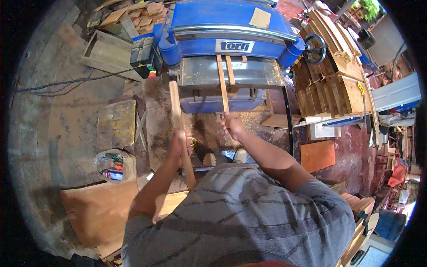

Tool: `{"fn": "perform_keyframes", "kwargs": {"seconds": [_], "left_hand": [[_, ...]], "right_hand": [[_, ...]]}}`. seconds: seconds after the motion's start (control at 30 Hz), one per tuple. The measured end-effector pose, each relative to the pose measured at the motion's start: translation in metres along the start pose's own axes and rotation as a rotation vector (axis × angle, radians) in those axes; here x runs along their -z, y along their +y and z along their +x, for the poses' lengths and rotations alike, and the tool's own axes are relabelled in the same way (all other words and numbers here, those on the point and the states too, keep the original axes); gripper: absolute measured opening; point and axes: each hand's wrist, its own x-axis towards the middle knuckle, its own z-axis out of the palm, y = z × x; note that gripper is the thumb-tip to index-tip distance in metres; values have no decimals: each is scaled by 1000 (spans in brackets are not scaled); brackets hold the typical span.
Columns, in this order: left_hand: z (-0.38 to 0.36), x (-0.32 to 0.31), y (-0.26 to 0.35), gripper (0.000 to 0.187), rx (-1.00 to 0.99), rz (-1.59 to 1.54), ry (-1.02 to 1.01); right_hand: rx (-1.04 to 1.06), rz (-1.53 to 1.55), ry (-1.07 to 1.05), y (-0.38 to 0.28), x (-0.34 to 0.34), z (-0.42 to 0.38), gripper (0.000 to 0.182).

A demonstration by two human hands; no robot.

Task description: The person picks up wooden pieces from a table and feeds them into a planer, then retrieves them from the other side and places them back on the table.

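My left hand [181, 144] is wrapped round a long wooden strip [175, 104], which points forward and runs back along my forearm. A yellow ring-shaped thing shows beside its fingers. With my right hand [232, 126] I grip the near end of a thin wooden strip [222, 84]. That strip's far end lies on the metal bed [195, 73] of a blue machine [191, 51] and reaches its front opening. Beside it on the bed lies a shorter strip [230, 71], and a small wood end [244, 58] shows at the opening.
Stacked boards [329, 95] stand right of the machine, near its handwheel [315, 49]. A control box with a red button [152, 74] is at its left. A cable [75, 81] crosses the left side. A container of bottles [116, 167] sits at the lower left.
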Motion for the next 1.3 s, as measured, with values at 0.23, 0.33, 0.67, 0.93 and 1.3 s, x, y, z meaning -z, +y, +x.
{"fn": "perform_keyframes", "kwargs": {"seconds": [0.23, 0.33, 0.67, 0.93, 1.3], "left_hand": [[-7, 2, 27, 46, 90, 211, -51], [16, -9, 13, 45, 82, 55, -114], [55, -36, -14, 39, -63, -8, -198], [71, -56, 0, 40, -154, -43, -182], [59, -52, -35, 41, -313, 75, -1]], "right_hand": [[131, 1, 56, -36, -5, 48, 33], [184, -60, 115, -47, -10, 69, 35], [199, -107, 144, -55, -7, 111, 37], [159, 37, 53, -54, 10, 106, 56], [184, -634, -465, 24, -20, -100, 26]]}}
